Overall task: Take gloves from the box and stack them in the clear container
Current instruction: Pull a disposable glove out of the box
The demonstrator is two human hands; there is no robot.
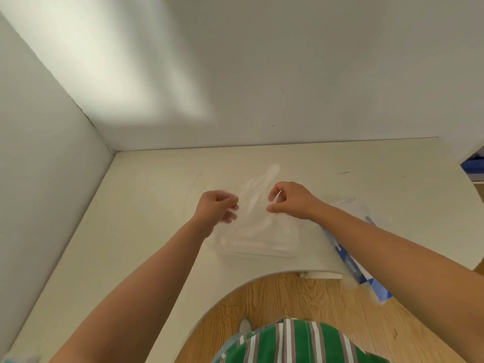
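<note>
A thin transparent glove (258,197) is held over the far part of the clear container (251,244), pinched between the thumb and fingertips of the right hand (288,200). The left hand (218,205) is seen above the container's left side with its fingers curled. Whether anything is gripped there cannot be told through the blur. The blue and white box (351,263) is found just right of the container, partly under the right forearm, on the white table (131,218).

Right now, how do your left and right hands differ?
The right hand plainly pinches the clear glove between thumb and finger; the left hand is curled but blurred, its grip unclear. The right hand reaches in over the glove box; the left hand over bare table. Both hover over the clear container.
</note>
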